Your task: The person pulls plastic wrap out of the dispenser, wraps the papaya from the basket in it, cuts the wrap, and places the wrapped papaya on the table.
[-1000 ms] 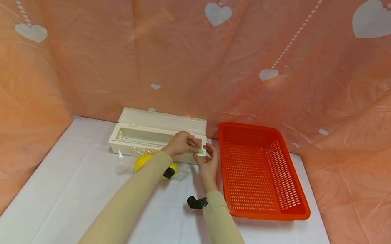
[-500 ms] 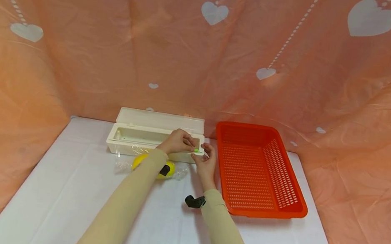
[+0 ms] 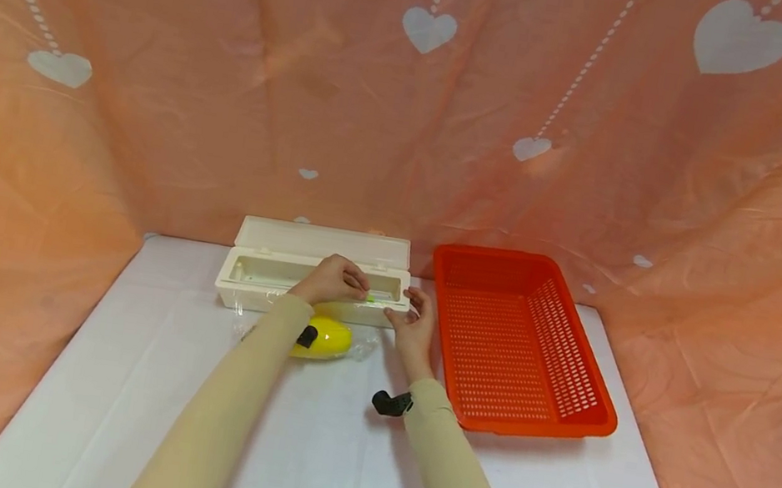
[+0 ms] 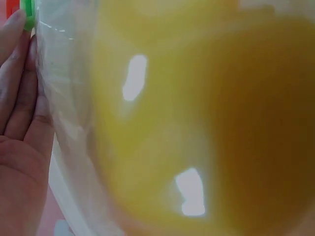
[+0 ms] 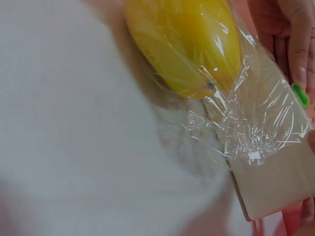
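Clear film (image 5: pixel 226 120) lies over the yellow fruit (image 3: pixel 331 340) at mid-frame, seemingly not yet freed from the white box (image 3: pixel 226 295). The left hand (image 3: pixel 332 279) pinches the green slider (image 3: pixel 371 298) partway along — cut apparently unfinished; the right hand (image 3: pixel 414 328) grips the box's right end.

The tab (image 5: pixel 299 96) is green; box (image 3: pixel 328 310) cream; fruit (image 3: pixel 331 340) yellow; basket (image 3: pixel 515 425) orange-red.

Yellow fruit (image 3: pixel 331 338): partly behind left sleeve (image 3: pixel 224 396); blurred and cut off in left wrist view. Box (image 3: pixel 358 314): interior partly behind left hand (image 3: pixel 334 279). Green piece (image 3: pixel 371 298): too small in head view to make out. Right hand (image 3: pixel 415 327): mostly outside right wrist view.
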### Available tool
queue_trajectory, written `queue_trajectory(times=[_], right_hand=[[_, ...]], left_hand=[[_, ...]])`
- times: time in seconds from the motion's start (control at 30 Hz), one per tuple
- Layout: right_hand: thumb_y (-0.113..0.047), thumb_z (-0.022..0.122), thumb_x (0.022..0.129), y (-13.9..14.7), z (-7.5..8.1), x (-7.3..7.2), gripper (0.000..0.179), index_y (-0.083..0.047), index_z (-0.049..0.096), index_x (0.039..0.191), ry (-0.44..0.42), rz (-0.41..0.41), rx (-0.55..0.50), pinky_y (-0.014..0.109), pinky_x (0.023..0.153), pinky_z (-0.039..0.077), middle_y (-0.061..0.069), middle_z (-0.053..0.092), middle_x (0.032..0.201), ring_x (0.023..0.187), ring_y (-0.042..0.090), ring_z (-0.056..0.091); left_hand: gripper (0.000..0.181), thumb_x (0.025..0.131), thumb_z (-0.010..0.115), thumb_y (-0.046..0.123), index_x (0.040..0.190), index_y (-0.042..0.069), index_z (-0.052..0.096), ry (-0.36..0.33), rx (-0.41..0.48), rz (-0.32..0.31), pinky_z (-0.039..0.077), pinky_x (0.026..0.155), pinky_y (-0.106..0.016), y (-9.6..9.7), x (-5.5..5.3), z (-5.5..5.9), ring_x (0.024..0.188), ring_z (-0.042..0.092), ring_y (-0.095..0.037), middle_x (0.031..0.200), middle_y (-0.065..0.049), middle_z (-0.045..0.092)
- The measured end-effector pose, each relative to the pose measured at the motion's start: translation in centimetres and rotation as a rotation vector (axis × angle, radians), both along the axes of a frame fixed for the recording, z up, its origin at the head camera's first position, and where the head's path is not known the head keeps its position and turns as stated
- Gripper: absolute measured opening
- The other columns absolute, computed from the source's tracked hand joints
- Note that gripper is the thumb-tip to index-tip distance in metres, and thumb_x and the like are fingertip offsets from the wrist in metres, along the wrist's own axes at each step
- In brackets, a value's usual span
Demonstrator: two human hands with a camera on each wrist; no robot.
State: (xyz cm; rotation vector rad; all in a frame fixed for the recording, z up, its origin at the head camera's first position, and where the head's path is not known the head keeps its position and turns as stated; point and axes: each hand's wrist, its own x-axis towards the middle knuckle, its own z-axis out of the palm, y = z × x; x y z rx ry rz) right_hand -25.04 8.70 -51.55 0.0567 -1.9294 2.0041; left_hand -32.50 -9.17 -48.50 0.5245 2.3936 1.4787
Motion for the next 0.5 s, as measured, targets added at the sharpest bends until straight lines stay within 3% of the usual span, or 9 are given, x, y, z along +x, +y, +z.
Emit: queue_trajectory(times=[0.17, 0.3, 0.5], right_hand=[[0.018, 0.069, 0.076, -0.01, 0.08, 0.02, 0.052, 0.020, 0.044, 0.121, -0.004, 0.008, -0.006, 0.058, 0.093, 0.034, 0.037, 0.048, 0.119, 0.114, 0.051, 0.040], [0.018, 0.069, 0.076, 0.00, 0.08, 0.09, 0.052, 0.020, 0.044, 0.122, -0.010, 0.007, -0.004, 0.059, 0.094, 0.034, 0.037, 0.048, 0.120, 0.114, 0.052, 0.040], [0.018, 0.069, 0.075, 0.00, 0.17, 0.09, 0.051, 0.019, 0.045, 0.121, -0.012, -0.005, -0.003, 0.061, 0.095, 0.033, 0.038, 0.049, 0.119, 0.115, 0.054, 0.039]], left_hand=[[0.025, 0.082, 0.073, -0.001, 0.103, -0.013, 0.067, -0.015, 0.025, -0.032, 0.055, 0.076, -0.030, -0.21, 0.10, 0.15, 0.083, 0.067, -0.023, 0.091, -0.014, 0.071], [0.026, 0.082, 0.074, 0.003, 0.103, -0.012, 0.067, -0.039, 0.040, -0.008, 0.054, 0.073, -0.027, -0.11, 0.14, -0.16, 0.080, 0.067, -0.019, 0.090, -0.012, 0.071], [0.026, 0.081, 0.076, 0.003, 0.101, -0.012, 0.068, -0.001, 0.057, 0.014, 0.053, 0.071, -0.026, 0.06, 0.18, -0.55, 0.079, 0.067, -0.019, 0.087, -0.012, 0.072]])
